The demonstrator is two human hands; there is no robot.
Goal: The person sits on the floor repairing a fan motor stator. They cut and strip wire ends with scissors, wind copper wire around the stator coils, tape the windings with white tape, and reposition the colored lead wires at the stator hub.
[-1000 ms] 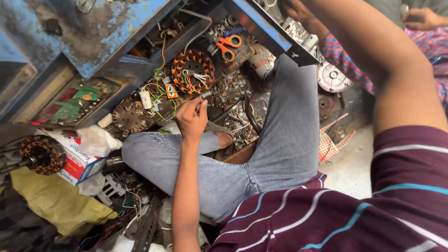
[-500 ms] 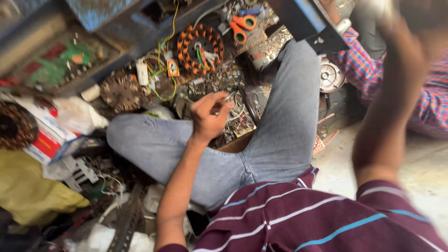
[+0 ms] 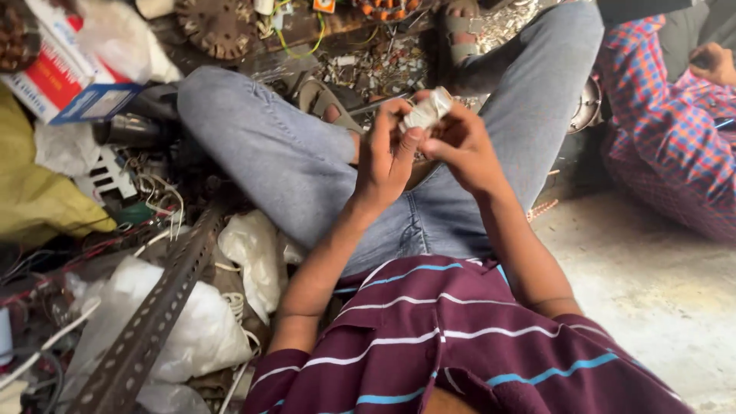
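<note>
Cluttered floor of scrap parts lies around my crossed legs. Both hands have come together: left hand (image 3: 387, 157) and right hand (image 3: 460, 146) now pinch a small white roll (image 3: 428, 111).

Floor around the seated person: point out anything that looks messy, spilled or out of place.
Small metal scraps lie scattered loose between the legs, and a perforated metal angle bar lies slanted across crumpled white plastic bags and tangled wires. Both hands, left hand and right hand, hold a small white object.
</note>
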